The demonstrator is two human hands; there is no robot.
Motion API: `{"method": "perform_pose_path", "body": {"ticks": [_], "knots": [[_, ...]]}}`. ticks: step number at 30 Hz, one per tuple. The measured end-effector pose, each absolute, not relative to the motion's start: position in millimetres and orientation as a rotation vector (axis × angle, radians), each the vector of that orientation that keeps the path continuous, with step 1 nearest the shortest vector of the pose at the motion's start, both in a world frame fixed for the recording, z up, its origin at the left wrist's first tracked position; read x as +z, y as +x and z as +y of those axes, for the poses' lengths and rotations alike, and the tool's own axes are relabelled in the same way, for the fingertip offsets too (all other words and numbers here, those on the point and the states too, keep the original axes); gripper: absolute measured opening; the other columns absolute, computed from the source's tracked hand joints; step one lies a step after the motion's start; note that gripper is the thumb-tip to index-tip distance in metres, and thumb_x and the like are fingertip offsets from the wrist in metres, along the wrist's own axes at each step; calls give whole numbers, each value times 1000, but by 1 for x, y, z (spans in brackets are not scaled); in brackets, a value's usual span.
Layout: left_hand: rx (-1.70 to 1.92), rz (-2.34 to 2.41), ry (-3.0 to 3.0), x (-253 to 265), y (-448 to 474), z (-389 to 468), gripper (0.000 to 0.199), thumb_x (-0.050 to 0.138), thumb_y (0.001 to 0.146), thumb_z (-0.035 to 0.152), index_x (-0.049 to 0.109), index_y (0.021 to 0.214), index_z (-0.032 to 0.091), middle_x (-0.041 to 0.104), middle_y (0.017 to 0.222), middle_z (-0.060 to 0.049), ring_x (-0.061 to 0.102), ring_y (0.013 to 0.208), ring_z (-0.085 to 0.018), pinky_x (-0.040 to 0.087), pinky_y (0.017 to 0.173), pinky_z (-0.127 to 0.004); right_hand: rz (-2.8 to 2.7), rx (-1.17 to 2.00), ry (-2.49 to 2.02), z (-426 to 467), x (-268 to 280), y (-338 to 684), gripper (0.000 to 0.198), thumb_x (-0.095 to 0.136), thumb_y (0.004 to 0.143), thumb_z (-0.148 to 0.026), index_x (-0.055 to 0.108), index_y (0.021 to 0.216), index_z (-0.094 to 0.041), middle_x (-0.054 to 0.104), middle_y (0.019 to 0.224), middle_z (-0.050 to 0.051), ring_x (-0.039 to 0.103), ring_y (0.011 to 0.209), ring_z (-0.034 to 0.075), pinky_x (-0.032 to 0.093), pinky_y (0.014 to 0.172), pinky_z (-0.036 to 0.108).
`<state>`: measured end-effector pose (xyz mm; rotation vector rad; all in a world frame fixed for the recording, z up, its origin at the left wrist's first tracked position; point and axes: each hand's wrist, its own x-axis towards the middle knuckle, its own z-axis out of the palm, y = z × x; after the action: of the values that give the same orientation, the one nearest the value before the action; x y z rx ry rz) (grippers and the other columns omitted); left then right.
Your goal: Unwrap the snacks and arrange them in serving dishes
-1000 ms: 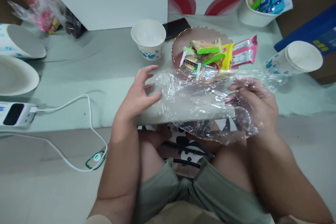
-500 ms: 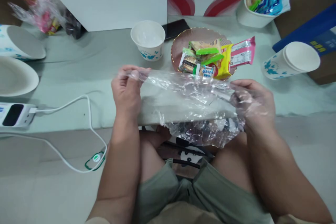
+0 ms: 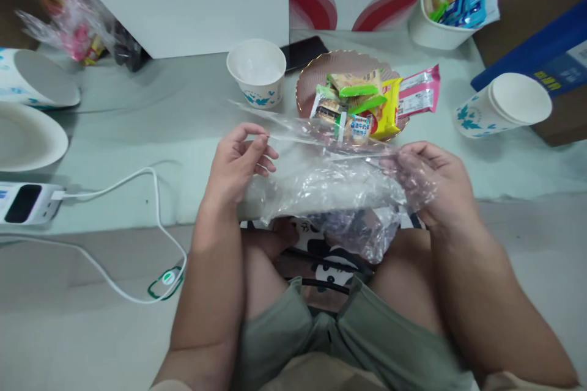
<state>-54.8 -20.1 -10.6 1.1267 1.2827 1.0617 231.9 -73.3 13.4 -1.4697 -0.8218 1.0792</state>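
A crumpled clear plastic bag stretches between my two hands over the table's front edge, its lower part hanging above my lap. My left hand pinches the bag's edge between thumb and forefinger, the other fingers loosely curled. Bunched film covers part of my right hand, whose fingers are closed on the bag's other end. Just beyond the film sits a pink gold-rimmed plate with several wrapped snacks. A paper bowl stands left of the plate.
Stacked paper cups lean at the right, before a white tub of snacks. A phone lies behind the plate by large boxes. At left are a white power bank, its cable and a paper plate.
My left hand has shifted slightly right and down, and its fingers have loosened apart from the pinch. The film between my hands has slackened, with a loose flap standing up beyond the left hand.
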Motion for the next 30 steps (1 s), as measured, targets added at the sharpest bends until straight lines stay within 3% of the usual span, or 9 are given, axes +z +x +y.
{"method": "perform_pose_path", "body": {"ticks": [6, 8, 12, 14, 16, 19, 22, 27, 30], "knots": [[1142, 1380, 1241, -9, -53, -23, 20, 71, 92, 38, 57, 89, 25, 50, 47, 9, 40, 34, -6, 24, 35, -23, -831, 1106, -1504, -73, 12, 235, 38, 84, 69, -47, 60, 90, -27, 63, 54, -5, 51, 36, 12, 37, 34, 22], [1203, 1380, 1236, -11, -54, -23, 23, 70, 93, 42, 56, 87, 26, 48, 46, 9, 38, 34, -7, 21, 34, -24, -909, 1161, -1534, -74, 12, 237, 38, 85, 69, -45, 65, 93, -25, 63, 55, -6, 49, 35, 11, 37, 34, 22], [1301, 1358, 1212, -14, -59, -21, 31, 73, 90, 50, 54, 83, 26, 46, 43, 9, 35, 33, -6, 19, 33, -25, -1021, 1090, -1531, -77, 10, 243, 23, 83, 73, -39, 68, 78, -22, 62, 54, -4, 46, 36, 8, 35, 35, 21], [1332, 1337, 1210, -14, -60, -21, 32, 76, 87, 49, 56, 80, 26, 44, 41, 9, 35, 32, -6, 18, 33, -25, -1043, 1040, -1482, -77, 8, 245, 20, 82, 74, -36, 70, 83, -23, 65, 57, -3, 52, 41, 10, 41, 39, 22], [1344, 1321, 1219, -13, -60, -22, 29, 76, 87, 46, 58, 78, 25, 42, 40, 10, 34, 31, -6, 19, 32, -24, -1071, 1035, -1449, -75, 5, 246, 32, 84, 73, -32, 70, 101, -25, 73, 68, -1, 63, 52, 14, 48, 46, 24], [1325, 1295, 1237, -13, -60, -24, 25, 76, 85, 41, 60, 75, 26, 41, 39, 10, 33, 31, -6, 20, 32, -24, -1073, 1045, -1399, -71, 1, 246, 69, 90, 67, -32, 59, 128, -31, 78, 79, 1, 70, 63, 19, 52, 52, 27], [1293, 1277, 1266, -12, -60, -25, 27, 79, 82, 44, 61, 74, 26, 41, 40, 9, 35, 32, -7, 24, 33, -25, -1044, 1072, -1342, -68, -2, 248, 82, 91, 64, -31, 51, 135, -35, 77, 82, -2, 71, 61, 19, 51, 50, 27], [1284, 1292, 1249, -10, -62, -27, 24, 80, 78, 43, 65, 77, 25, 42, 42, 8, 36, 33, -8, 27, 34, -25, -1124, 1112, -1388, -68, -5, 251, 26, 85, 75, -30, 63, 88, -25, 71, 77, -3, 71, 62, 15, 53, 51, 23], [1334, 1218, 1200, -12, -62, -25, 16, 81, 72, 28, 67, 78, 23, 50, 47, 8, 43, 36, -7, 34, 36, -22, -1069, 1079, -1366, -67, -6, 251, 25, 81, 78, -30, 57, 85, -25, 70, 73, -4, 70, 61, 14, 55, 53, 24]]}}
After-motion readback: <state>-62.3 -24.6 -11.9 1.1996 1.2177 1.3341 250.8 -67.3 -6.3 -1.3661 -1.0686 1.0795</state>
